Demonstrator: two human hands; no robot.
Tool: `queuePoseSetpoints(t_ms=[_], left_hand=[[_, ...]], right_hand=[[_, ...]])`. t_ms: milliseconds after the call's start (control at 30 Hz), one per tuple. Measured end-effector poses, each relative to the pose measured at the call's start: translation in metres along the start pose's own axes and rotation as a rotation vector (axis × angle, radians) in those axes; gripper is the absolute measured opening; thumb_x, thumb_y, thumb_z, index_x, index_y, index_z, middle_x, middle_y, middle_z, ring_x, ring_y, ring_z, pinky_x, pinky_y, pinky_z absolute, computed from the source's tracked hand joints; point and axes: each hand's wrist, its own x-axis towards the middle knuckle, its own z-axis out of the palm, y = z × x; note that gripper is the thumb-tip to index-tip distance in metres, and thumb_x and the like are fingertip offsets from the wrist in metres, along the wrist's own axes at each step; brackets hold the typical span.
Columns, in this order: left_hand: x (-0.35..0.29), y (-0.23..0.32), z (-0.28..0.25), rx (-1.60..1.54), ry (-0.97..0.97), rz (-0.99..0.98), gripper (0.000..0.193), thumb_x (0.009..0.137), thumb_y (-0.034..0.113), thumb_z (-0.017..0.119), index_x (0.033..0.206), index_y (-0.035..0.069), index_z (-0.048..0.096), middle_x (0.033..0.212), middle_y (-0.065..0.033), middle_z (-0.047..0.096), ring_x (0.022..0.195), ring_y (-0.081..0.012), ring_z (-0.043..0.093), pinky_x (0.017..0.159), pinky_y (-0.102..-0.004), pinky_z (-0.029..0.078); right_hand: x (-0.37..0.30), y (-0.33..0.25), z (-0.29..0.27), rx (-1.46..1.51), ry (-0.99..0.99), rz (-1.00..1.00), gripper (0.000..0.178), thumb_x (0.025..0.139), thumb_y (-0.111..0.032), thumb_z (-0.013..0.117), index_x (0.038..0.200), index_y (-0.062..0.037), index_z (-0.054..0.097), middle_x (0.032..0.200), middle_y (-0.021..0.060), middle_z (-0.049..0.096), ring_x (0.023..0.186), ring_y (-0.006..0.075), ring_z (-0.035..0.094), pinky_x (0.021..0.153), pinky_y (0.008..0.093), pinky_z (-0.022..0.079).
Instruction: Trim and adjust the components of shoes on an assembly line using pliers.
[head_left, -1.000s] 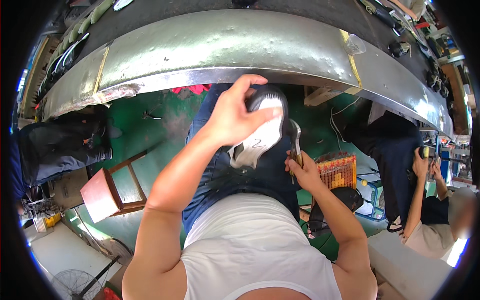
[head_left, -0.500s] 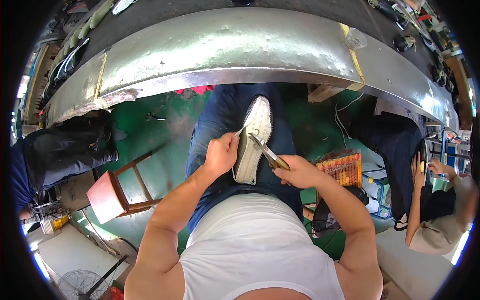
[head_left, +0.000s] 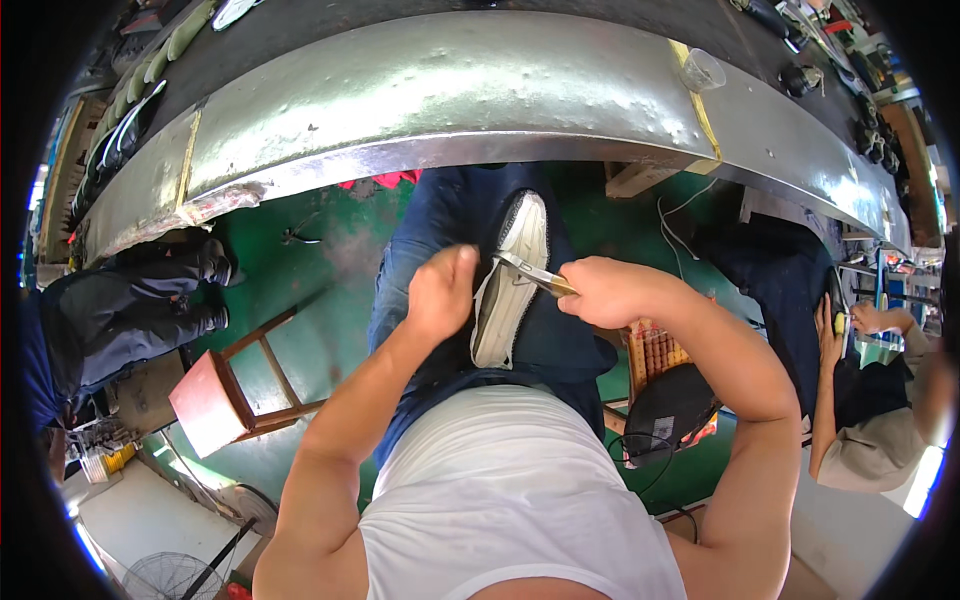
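Across my lap lies a shoe [head_left: 505,310] with its pale underside facing up and a gathered, folded-in edge round the toe. My right hand [head_left: 612,290] is closed round the handles of a pair of pliers [head_left: 535,272]. Their metal jaws reach over the left edge of the underside, near its middle. Just left of that edge is my left hand [head_left: 440,292], its fingers curled in and its thumb pointing up near the jaws. Whatever those curled fingers hold, if anything, is hidden.
A metal-covered bench [head_left: 440,85] curves ahead, with a clear plastic cup [head_left: 703,70] on it. Left stands a wooden stool [head_left: 213,397]; right, a black bag-like object [head_left: 668,415]. Other people sit at both sides, one working with their hands [head_left: 830,330]. A fan [head_left: 172,577] is lower left.
My right hand has moved up and swung the pliers flatter, their jaws now at the shoe's left edge. My left thumb has lifted from its pinch on the edge.
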Motion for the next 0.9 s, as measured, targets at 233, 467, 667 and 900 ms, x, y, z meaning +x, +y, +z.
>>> queuePoseSetpoints(t_ms=[233,467,667,900], left_hand=[[0.006,-0.044,0.021,-1.292,-0.456,-0.442,0.067,0.101,0.040,0.055,0.152,0.004,0.031,0.144,-0.0097,0.048,0.132,-0.0204,0.044,0.113,-0.0362,0.033],[0.016,-0.040,0.031,-1.094,-0.344,-0.457,0.076,0.094,0.032,0.070,0.151,0.003,0.031,0.141,-0.0100,0.051,0.129,-0.0188,0.047,0.109,-0.0344,0.037],[0.021,-0.022,0.030,-0.999,-0.304,-0.510,0.071,0.092,0.026,0.071,0.147,-0.002,0.036,0.134,-0.0134,0.056,0.120,-0.0198,0.055,0.105,-0.0341,0.042],[0.024,-0.025,0.043,-0.630,-0.223,-0.548,0.083,0.087,0.035,0.072,0.147,-0.007,0.031,0.133,-0.0223,0.055,0.120,-0.0267,0.056,0.101,-0.0355,0.046]], right_hand=[[0.041,0.029,0.051,-0.226,0.439,-0.229,0.025,0.093,-0.023,0.059,0.093,0.0017,0.062,0.086,0.0255,0.066,0.087,0.0453,0.064,0.077,0.0525,0.051],[0.074,0.038,0.114,0.443,0.538,-0.172,0.030,0.096,-0.028,0.060,0.092,0.0012,0.061,0.074,0.0164,0.067,0.068,0.0305,0.067,0.061,0.0409,0.051],[0.073,0.099,0.078,1.302,-0.312,-0.320,0.037,0.098,-0.021,0.060,0.121,0.0073,0.056,0.101,0.0124,0.068,0.085,0.0207,0.070,0.059,0.0297,0.060],[0.020,0.038,0.035,0.369,0.346,-0.196,0.036,0.101,-0.029,0.053,0.104,0.0055,0.060,0.085,0.0131,0.070,0.077,0.0215,0.070,0.066,0.0388,0.055]])
